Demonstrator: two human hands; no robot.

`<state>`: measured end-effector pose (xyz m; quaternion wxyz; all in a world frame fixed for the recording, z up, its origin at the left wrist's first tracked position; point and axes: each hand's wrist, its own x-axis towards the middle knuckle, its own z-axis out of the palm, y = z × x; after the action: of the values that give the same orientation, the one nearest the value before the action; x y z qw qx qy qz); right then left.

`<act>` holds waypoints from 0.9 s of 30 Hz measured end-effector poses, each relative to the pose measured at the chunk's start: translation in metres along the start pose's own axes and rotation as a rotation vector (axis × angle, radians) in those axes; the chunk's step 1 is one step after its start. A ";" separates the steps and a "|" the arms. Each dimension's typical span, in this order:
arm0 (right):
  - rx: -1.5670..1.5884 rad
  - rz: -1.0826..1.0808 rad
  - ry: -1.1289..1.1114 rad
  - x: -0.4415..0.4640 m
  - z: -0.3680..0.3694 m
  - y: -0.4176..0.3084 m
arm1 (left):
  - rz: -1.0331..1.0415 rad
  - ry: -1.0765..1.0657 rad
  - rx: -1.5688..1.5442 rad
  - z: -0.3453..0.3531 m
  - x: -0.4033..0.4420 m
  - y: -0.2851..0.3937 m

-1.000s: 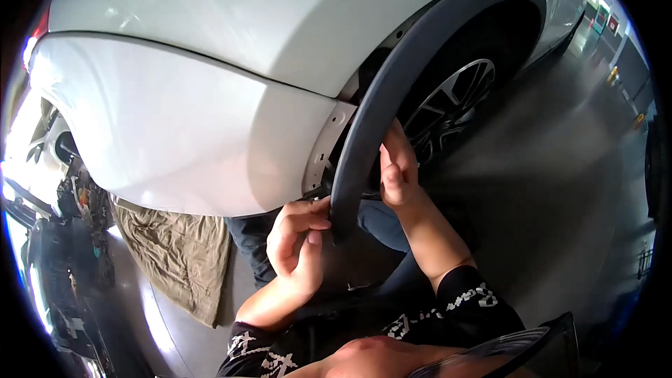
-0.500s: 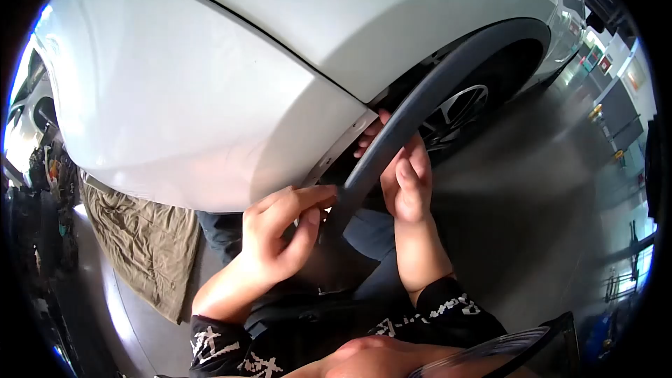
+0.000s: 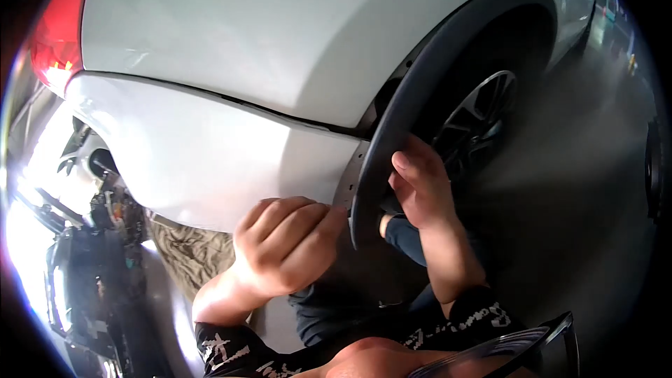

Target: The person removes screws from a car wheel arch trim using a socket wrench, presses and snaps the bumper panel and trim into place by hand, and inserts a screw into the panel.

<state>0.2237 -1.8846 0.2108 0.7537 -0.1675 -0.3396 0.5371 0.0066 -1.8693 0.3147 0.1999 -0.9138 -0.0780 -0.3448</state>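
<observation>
A dark grey wheel arch trim [image 3: 402, 115] curves along the wheel opening of a white car, its lower end partly away from the bumper [image 3: 203, 157]. My right hand [image 3: 427, 185] is at the trim's wheel side, thumb over its edge and the other fingers largely hidden. My left hand [image 3: 287, 245] is closed, fingers curled, beside the bumper's lower corner; its thumb points at the trim's lower end. Whatever it may pinch is hidden. Small holes show in the bumper's edge flange [image 3: 352, 175] between the hands.
The wheel [image 3: 479, 122] sits within the arch. At the upper left is a red tail light [image 3: 63, 28]. A brown cloth [image 3: 192, 252] lies on the floor below the bumper. Dark clutter [image 3: 105, 280] stands at the left.
My view has shifted, bringing the tail light into sight. The trim's lower end now stands more upright and nearer the bumper edge. My left fingers have curled tighter; my right fingertips no longer show.
</observation>
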 end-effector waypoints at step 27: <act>0.348 0.035 -0.309 0.023 -0.027 0.045 | -0.067 0.051 0.538 -0.062 0.035 -0.090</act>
<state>0.2155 -1.8431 0.1709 0.7010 0.0432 -0.3504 0.6197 -0.0291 -1.8132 0.4080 0.4256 -0.8158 -0.1920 -0.3413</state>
